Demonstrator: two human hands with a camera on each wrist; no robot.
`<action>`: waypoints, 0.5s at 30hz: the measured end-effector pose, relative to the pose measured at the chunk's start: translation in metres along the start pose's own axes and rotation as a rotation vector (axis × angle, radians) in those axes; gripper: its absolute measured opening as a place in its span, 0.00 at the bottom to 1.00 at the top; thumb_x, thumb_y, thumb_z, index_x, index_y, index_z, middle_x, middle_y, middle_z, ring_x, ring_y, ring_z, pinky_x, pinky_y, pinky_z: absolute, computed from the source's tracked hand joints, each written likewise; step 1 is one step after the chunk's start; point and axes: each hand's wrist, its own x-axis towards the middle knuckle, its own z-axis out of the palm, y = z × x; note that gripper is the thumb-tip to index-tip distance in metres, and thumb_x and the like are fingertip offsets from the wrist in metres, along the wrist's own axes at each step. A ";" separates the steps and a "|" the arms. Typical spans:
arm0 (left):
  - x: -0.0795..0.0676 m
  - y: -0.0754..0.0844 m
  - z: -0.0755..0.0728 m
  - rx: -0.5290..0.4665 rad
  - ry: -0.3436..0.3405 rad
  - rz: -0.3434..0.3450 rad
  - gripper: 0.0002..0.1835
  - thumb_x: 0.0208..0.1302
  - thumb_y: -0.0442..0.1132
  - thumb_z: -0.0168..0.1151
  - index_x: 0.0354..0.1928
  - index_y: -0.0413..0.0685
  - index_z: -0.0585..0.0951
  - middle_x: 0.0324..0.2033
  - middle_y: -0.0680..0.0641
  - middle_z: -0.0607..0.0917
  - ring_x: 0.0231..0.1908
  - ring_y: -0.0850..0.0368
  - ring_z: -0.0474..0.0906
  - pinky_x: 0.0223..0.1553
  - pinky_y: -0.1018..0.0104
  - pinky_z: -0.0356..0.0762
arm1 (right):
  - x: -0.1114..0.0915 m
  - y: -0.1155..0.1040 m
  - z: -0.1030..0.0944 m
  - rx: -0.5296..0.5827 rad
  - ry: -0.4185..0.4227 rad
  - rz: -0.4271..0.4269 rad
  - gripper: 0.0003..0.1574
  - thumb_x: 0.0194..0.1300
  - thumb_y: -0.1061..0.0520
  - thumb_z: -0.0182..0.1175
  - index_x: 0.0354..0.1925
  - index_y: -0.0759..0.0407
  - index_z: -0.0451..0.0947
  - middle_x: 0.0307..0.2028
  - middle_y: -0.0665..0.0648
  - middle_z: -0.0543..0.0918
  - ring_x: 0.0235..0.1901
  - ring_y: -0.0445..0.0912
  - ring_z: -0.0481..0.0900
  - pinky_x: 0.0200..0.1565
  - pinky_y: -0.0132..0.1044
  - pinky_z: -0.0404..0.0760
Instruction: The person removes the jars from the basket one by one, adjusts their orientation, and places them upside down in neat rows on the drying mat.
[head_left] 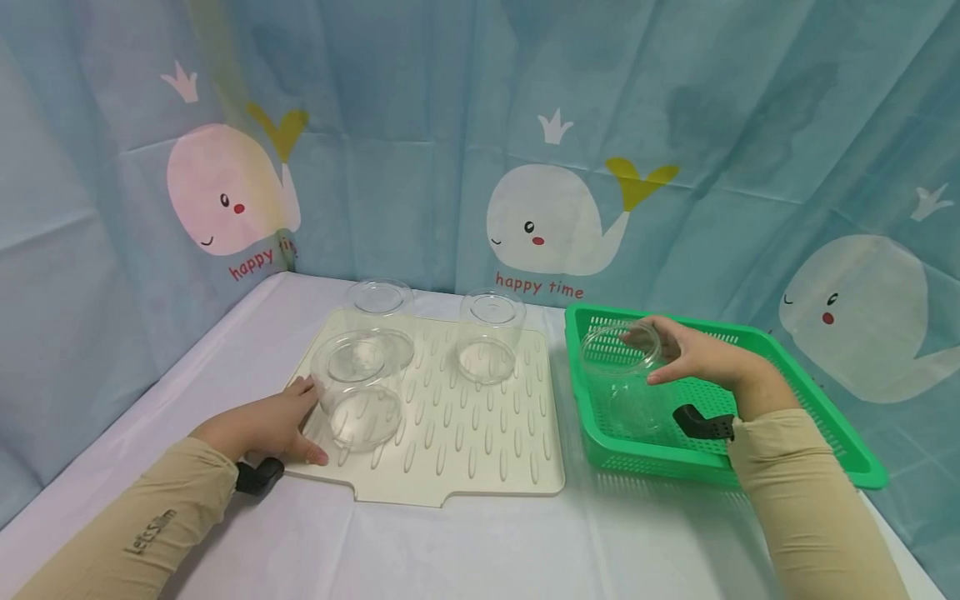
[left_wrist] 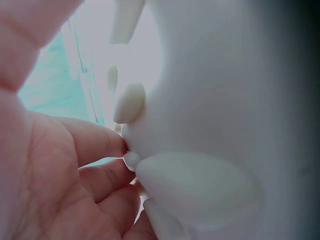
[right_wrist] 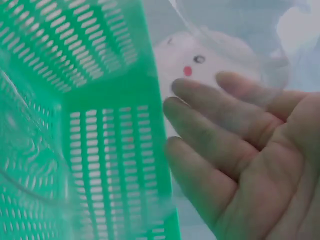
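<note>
My right hand [head_left: 693, 354] holds a clear plastic jar [head_left: 621, 350] near its rim, inside the green basket [head_left: 810, 392]. Thumb and fingers spread around its right side. In the right wrist view, see-through plastic partly covers these fingers [right_wrist: 215, 130]; whether the jar touches the basket floor cannot be told. At the left edge of the cream draining mat [head_left: 480, 450] rests my left hand [head_left: 270, 421], fingers loosely spread, beside a front clear jar [head_left: 360, 387]. Its fingertips touch the mat's edge in the left wrist view.
Two more clear jars, one at back left [head_left: 378, 300] and one right of it [head_left: 491, 333], stand on the ridged mat. A white cloth [head_left: 525, 542] covers the table. Behind hangs a blue whale-print curtain [head_left: 420, 167].
</note>
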 end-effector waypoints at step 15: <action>-0.001 0.000 -0.002 -0.009 -0.008 -0.011 0.71 0.29 0.69 0.67 0.65 0.22 0.48 0.65 0.23 0.44 0.64 0.28 0.38 0.61 0.37 0.44 | 0.001 -0.023 0.008 -0.239 0.096 0.000 0.51 0.49 0.53 0.70 0.65 0.60 0.54 0.62 0.60 0.65 0.63 0.57 0.60 0.57 0.48 0.68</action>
